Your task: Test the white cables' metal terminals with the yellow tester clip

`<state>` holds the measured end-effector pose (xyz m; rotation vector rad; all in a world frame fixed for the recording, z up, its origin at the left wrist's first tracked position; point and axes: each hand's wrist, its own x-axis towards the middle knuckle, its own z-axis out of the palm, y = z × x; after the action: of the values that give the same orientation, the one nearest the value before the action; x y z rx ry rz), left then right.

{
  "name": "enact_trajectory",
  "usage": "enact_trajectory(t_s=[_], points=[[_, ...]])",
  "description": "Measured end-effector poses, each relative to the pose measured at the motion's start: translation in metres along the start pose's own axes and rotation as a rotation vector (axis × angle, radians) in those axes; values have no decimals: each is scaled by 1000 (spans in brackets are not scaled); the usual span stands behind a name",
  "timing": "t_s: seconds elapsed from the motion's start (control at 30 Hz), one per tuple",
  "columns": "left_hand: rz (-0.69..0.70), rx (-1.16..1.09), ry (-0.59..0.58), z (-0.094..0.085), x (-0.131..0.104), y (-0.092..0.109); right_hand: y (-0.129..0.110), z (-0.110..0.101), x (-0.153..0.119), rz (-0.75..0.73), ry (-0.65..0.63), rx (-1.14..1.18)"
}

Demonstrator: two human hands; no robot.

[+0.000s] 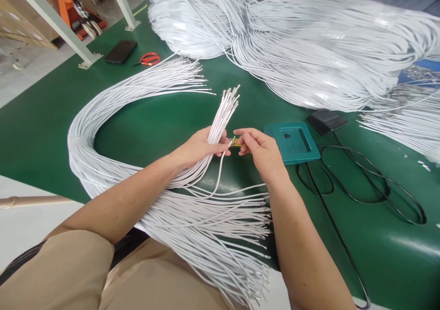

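My left hand [213, 144] is closed around a bundle of white wires [224, 111] whose tipped ends point up and away from me. Between its thumb and fingers a single white wire [222, 165] stands apart, its end close to my right hand. My right hand [258, 146] is closed in a pinch on a small yellow object [236, 142]. Fingers cover most of that object, so its kind is unclear. A long curved bunch of white wires [82, 140] loops round on the left, and many loose wire ends [240, 218] fan out below my hands.
Big coils of white wire [309, 49] fill the back of the green table [165, 122]. Red-handled scissors [150, 58] and a black phone [121, 51] lie at back left. Right of my hands are a teal tray [292, 156], a black device [326, 121] and black cable [367, 202].
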<state>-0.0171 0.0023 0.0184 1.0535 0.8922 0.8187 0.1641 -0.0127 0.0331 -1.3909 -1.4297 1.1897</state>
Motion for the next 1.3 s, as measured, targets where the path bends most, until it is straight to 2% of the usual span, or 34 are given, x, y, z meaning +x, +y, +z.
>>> enact_trajectory(t_s=[0.1,0.23,0.5,0.7,0.87,1.0,1.3], points=[[18,19,-43,0,-1,1,-2,2,-1,91,-94,224],[24,33,-88,0,-2,2,-3,2,-2,120,-145,315],[31,28,-47,1,-2,3,-1,1,-2,105,-42,313],[49,29,-55,-1,0,-1,-4,3,-3,82,27,199],[55,31,-35,-2,0,-3,-7,1,-3,127,-26,250],[49,40,-23,-1,-1,-2,-9,1,-4,129,4,296],[63,194,65,1,-4,2,-2,0,-2,189,-95,407]])
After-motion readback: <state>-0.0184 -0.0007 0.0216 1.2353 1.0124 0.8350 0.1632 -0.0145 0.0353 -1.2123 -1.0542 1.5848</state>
